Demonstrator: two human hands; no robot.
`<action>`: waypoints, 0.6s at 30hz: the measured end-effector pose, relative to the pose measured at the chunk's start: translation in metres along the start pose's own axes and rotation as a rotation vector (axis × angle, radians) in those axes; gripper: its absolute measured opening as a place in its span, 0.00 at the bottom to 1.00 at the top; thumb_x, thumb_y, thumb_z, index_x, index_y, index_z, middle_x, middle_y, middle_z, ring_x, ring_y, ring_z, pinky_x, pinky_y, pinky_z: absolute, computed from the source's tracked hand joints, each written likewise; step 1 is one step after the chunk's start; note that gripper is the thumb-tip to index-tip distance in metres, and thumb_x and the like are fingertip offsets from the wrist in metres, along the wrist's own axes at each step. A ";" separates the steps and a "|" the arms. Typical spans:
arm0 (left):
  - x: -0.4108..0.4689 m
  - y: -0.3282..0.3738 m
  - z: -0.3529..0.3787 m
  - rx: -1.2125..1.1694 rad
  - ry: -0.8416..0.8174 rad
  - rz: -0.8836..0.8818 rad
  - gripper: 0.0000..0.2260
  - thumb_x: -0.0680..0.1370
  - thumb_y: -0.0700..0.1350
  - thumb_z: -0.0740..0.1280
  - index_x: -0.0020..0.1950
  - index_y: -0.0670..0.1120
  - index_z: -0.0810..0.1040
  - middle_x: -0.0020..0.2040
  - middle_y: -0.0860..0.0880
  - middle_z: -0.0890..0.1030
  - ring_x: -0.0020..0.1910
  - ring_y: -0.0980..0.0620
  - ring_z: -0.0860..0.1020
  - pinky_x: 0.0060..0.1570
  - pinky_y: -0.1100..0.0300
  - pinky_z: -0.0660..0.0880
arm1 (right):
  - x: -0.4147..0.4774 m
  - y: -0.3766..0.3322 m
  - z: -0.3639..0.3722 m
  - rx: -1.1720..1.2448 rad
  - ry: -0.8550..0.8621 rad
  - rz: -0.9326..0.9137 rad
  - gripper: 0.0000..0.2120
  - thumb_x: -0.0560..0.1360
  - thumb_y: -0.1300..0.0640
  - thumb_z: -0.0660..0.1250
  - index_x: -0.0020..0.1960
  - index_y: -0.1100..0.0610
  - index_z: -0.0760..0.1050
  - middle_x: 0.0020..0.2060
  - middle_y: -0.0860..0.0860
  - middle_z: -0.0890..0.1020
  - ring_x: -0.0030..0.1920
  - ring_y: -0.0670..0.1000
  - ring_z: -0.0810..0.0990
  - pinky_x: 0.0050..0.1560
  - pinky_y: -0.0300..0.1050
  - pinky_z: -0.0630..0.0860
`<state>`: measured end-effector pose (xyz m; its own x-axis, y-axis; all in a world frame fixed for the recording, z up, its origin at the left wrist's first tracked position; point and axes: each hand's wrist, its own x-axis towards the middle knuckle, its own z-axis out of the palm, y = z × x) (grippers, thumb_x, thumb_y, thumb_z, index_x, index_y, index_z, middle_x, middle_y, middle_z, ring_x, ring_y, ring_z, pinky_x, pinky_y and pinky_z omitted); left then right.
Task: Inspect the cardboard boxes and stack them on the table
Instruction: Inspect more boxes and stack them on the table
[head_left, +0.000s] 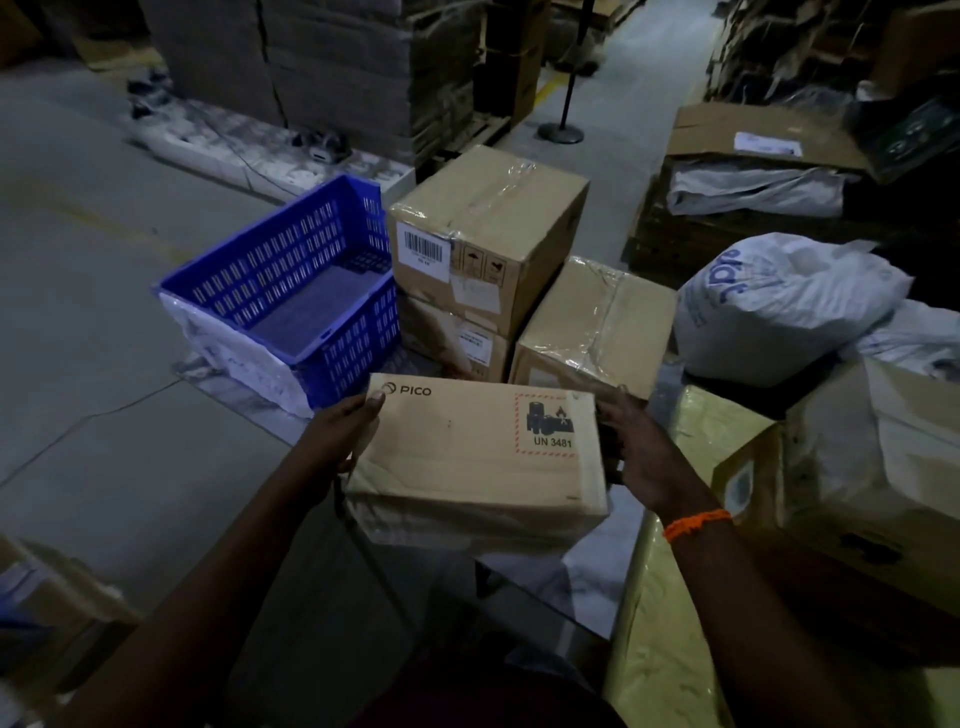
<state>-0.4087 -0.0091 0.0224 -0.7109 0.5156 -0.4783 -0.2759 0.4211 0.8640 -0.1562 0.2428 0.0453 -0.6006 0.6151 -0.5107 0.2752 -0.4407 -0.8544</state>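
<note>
While the PICO box (478, 452) sits lower centre between both hands, this reads as the inspect step. Left hand (343, 436) grips its left edge, thumb on top. Right hand (641, 457) lies flat against the right end, fingers fairly straight. Next: set it square on the taped boxes (483, 234) at centre. Blue crate (291, 296) sits to their left. Glossy surface (592, 582) below is likely the table. Dim warehouse, grey floor (78, 312).

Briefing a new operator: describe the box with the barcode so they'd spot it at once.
Find the blue crate left of centre. Just right of it two boxes are stacked; take the upper box. It sits highest there, with a white barcode label at its near left corner.
</note>
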 end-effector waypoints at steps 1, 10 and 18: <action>-0.002 -0.001 -0.001 -0.028 0.009 0.005 0.23 0.80 0.61 0.64 0.71 0.52 0.74 0.72 0.47 0.71 0.70 0.41 0.70 0.56 0.43 0.74 | 0.001 0.002 0.000 0.016 -0.012 -0.014 0.24 0.86 0.41 0.54 0.63 0.57 0.80 0.46 0.54 0.88 0.41 0.49 0.88 0.35 0.42 0.81; -0.038 -0.038 -0.007 -0.332 0.119 0.103 0.17 0.80 0.60 0.66 0.62 0.52 0.78 0.62 0.49 0.82 0.62 0.49 0.78 0.62 0.39 0.75 | -0.022 0.035 0.009 0.173 0.103 -0.150 0.19 0.86 0.44 0.54 0.59 0.52 0.81 0.47 0.47 0.88 0.51 0.50 0.84 0.52 0.49 0.78; -0.084 -0.094 -0.014 -0.352 0.093 0.034 0.14 0.83 0.55 0.62 0.65 0.51 0.79 0.55 0.55 0.85 0.55 0.55 0.83 0.54 0.52 0.78 | -0.064 0.112 -0.012 0.201 0.214 -0.067 0.25 0.86 0.41 0.53 0.65 0.56 0.79 0.62 0.54 0.83 0.65 0.56 0.80 0.61 0.56 0.77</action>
<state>-0.3320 -0.1022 -0.0170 -0.7750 0.4479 -0.4458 -0.4452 0.1137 0.8882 -0.0783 0.1618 -0.0194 -0.4343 0.7617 -0.4808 0.0735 -0.5020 -0.8617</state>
